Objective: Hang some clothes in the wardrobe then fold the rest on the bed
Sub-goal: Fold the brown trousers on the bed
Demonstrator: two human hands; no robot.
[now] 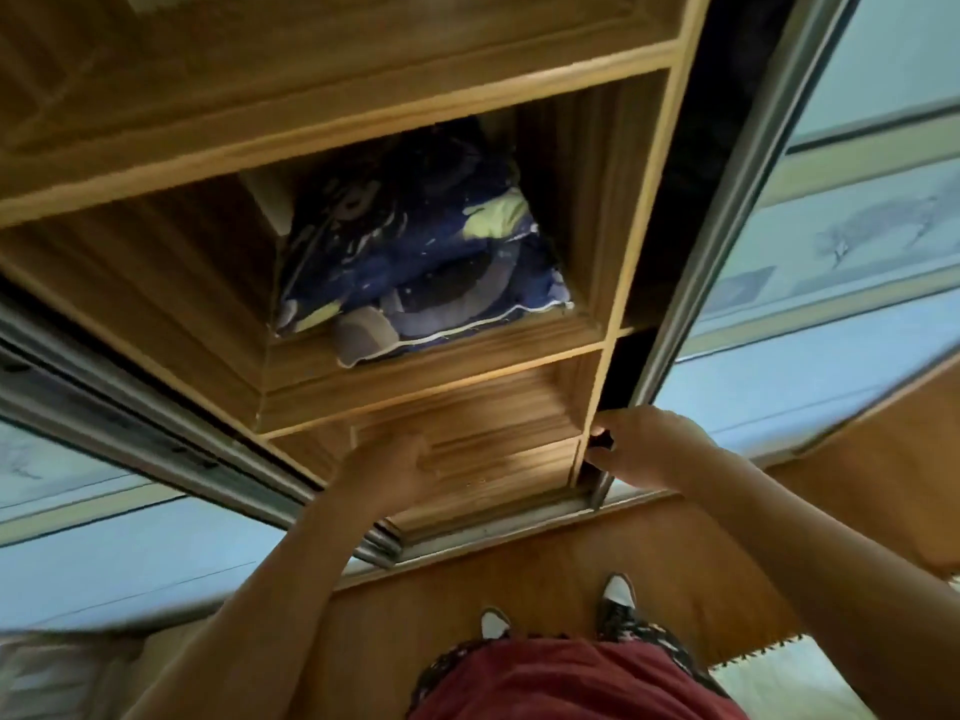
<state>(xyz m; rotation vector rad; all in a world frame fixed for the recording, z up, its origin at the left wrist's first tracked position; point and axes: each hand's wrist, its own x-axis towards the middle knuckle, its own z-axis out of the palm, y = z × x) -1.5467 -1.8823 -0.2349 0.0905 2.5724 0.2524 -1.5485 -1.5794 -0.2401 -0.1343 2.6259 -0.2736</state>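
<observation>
Gripping sliding door (727, 226), right hand (644, 444); wooden wardrobe (363, 127) holds blue bedding (415, 241).

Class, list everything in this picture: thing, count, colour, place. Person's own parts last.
wardrobe shelves: several, brown wood, centre
folded bedding: one, dark blue and yellow, middle compartment
right sliding door: one, grey frame, blue panel, right
left sliding door: one, grey frame, blue panel, left
floor: one, brown wood, bottom
fringed cloth: one, white, bottom right
shoes: two, dark, white toes, on floor
red top: one, bottom centre
left hand: one, flat on lowest wood panel
right hand: one, gripping right sliding door's edge
</observation>
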